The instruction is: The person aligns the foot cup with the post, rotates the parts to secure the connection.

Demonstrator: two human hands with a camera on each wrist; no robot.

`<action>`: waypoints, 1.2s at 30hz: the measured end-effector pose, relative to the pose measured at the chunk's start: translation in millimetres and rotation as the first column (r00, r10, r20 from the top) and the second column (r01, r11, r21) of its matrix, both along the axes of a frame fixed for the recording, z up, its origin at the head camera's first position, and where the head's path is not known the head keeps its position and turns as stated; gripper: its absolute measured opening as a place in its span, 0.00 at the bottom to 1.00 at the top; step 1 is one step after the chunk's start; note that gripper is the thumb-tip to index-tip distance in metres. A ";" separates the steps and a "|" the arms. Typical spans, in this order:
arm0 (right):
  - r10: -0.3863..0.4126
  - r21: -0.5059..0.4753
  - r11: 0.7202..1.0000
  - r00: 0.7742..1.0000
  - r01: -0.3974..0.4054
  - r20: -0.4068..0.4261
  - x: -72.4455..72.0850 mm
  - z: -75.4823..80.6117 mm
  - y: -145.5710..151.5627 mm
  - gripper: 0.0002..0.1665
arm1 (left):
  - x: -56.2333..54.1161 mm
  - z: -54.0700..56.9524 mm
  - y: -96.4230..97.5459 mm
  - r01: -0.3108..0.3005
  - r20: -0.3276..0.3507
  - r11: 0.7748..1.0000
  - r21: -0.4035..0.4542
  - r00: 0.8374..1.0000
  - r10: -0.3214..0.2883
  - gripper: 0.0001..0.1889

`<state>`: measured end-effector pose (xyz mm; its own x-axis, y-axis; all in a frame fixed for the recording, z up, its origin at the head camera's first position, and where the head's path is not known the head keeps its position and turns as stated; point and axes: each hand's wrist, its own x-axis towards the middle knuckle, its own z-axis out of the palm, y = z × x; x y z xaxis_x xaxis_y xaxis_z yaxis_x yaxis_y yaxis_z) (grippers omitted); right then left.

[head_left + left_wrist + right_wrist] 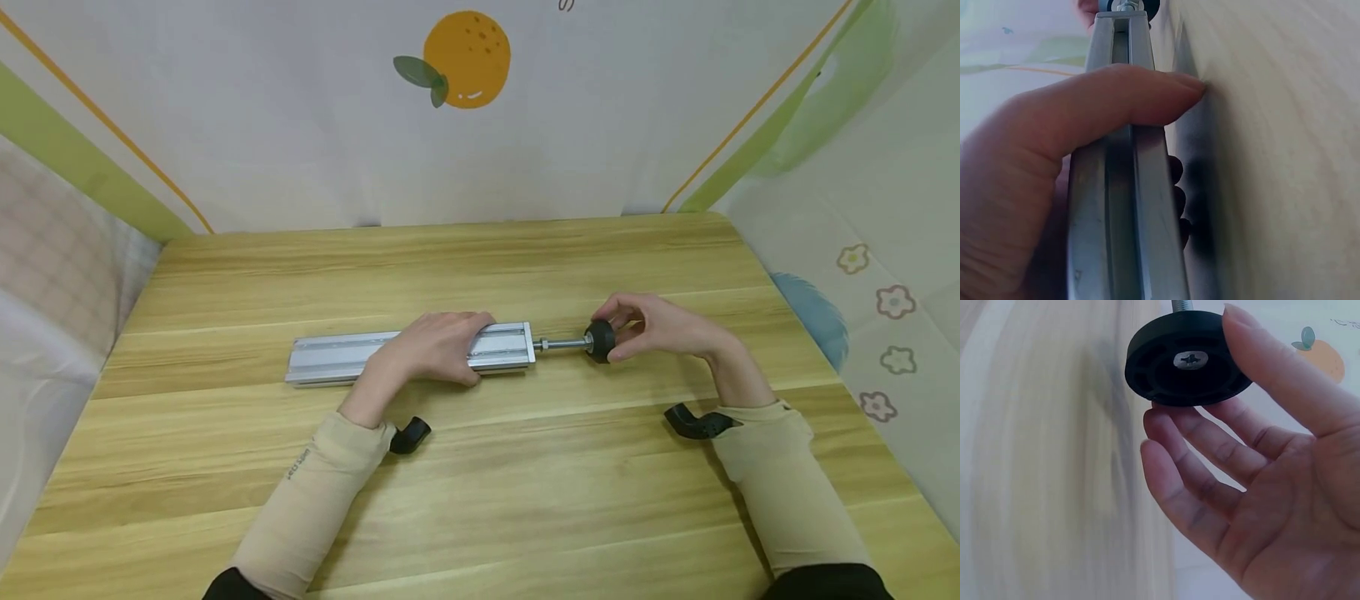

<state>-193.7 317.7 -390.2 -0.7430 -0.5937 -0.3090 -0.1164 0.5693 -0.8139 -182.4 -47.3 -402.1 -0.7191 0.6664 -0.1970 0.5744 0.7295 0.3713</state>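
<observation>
A silver aluminium profile (330,354) with lengthwise grooves lies along the middle of the table. My left hand (431,346) grips it from above; in the left wrist view the thumb crosses its grooved side and fingertips (1175,169) show past the far edge. From the profile's right end sticks a threaded rod (566,343) with a nut near the plate. It carries a round black levelling foot (600,342). My right hand (656,325) pinches the foot's rim between thumb and fingers. A cross-slotted screw end (1191,360) shows in the foot's ribbed underside.
The wooden table (525,500) meets a white printed curtain (300,125) at its back edge, with more cloth hanging at both sides. Black curved wrist pieces (410,436) stick out from the beige sleeves (315,500).
</observation>
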 end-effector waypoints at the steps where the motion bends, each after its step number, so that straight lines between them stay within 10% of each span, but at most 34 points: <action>1: 0.001 0.006 1.000 1.000 -0.001 0.001 0.0 -0.1 -0.3 0.32 | -0.3 0.0 -0.2 -0.002 0.007 1.000 0.001 1.000 0.002 0.42; 36: -0.004 0.038 0.999 1.000 0.005 -0.018 0.2 -2.8 -0.7 0.34 | -13.3 -7.2 -2.3 -0.009 0.052 0.999 0.052 0.999 0.006 0.39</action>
<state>-193.5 317.0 -393.0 -0.7513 -0.5784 -0.3179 -0.1280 0.6002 -0.7896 -195.7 -49.6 -409.3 -0.7140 0.6712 -0.1994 0.5476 0.7127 0.4383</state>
